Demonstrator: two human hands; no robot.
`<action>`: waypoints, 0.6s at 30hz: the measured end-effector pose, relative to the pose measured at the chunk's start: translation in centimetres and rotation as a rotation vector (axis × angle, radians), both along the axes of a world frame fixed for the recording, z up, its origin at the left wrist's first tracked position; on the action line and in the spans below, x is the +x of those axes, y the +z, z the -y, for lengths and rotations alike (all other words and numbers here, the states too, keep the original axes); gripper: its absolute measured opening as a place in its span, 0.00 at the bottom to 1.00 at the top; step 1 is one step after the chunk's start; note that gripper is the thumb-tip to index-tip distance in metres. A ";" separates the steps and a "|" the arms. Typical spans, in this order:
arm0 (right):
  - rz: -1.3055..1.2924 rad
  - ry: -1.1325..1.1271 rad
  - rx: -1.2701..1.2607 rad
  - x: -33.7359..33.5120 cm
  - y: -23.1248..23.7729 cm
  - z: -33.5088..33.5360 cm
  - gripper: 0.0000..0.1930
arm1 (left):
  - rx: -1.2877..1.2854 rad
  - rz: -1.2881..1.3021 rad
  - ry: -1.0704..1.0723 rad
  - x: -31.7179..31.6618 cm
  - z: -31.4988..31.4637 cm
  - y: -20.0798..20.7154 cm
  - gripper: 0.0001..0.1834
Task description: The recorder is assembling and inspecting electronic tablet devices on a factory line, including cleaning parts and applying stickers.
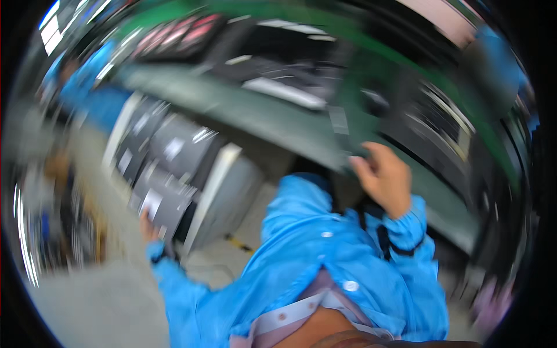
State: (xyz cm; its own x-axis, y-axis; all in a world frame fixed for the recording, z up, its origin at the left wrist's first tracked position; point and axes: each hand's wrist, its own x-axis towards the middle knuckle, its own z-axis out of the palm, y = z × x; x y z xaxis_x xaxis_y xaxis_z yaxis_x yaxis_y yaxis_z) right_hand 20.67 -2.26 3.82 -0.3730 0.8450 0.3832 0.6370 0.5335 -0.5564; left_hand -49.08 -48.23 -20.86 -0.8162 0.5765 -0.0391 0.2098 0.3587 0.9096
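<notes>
My left hand [150,225] is at the near edge of a dark grey flat-sided case [168,200] with a white label. Its fingers are smeared by motion, so I cannot make out whether they grip the case or only touch it. The case sits with similar grey pieces [177,145] in a white-edged bin or rack [212,191]. Over the front edge of the green workbench [272,124], my right hand [387,180] is raised, thumb and forefinger curved and apart, nothing visible between them.
On the bench lie a dark tray with red pieces [180,36], a black open case with a pale strip [284,90] and another dark framed unit [435,127]. People in blue stand at the far left [96,87] and far right [499,64]. The whole picture is blurred.
</notes>
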 end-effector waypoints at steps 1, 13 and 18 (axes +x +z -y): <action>0.044 -0.035 0.006 2.9 -0.4 0.5 0.19 | 0.067 -0.090 -0.155 6.0 -7.4 2.1 0.29; 0.427 -0.897 0.442 41.6 -3.7 -0.5 0.29 | 0.127 -0.631 -0.579 34.8 -38.1 18.7 0.13; 0.321 -0.879 0.332 41.1 -5.1 -1.0 0.27 | 0.514 -0.598 -1.207 54.5 -45.1 21.4 0.05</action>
